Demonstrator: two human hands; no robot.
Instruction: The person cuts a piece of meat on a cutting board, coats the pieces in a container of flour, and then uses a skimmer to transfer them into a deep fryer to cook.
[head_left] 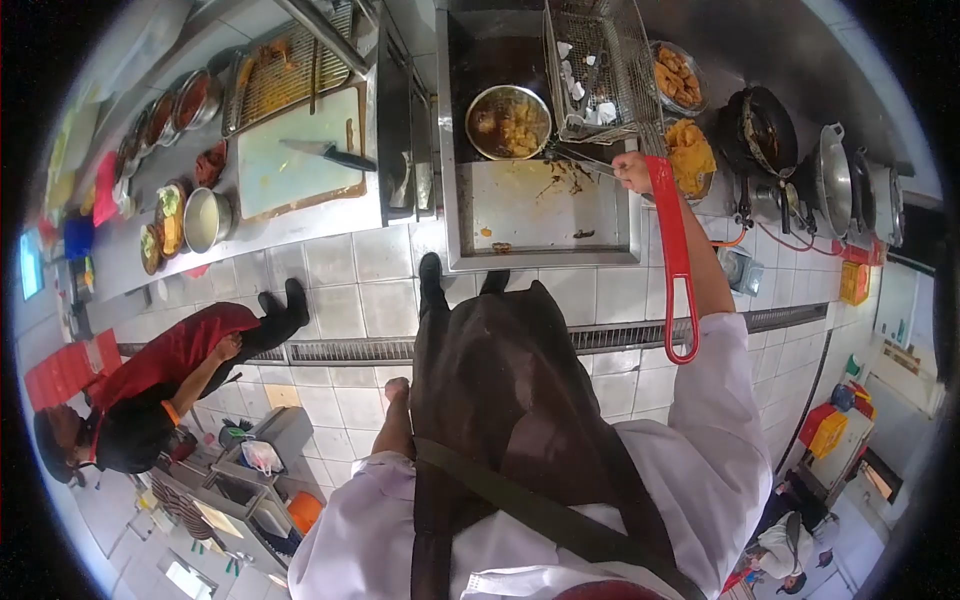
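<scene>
My right hand (632,172) is closed around the thin metal handle of a round strainer (508,122). The strainer's bowl sits over the dark oil of the fryer (540,215), with golden fried pieces in it. Right beside that hand passes the long red handle (676,260) of a wire fryer basket (598,100), which rests over the fryer and has some white pieces in it. My left hand (397,388) hangs low beside my dark apron (510,400), its fingers curled in and nothing visible in them.
Bowls of fried food (690,155) stand right of the fryer, near black pans (765,130). On the left counter, a knife (330,154) lies on a cutting board (290,170) near a metal pot (207,220). A co-worker (150,410) in a red apron stands at left.
</scene>
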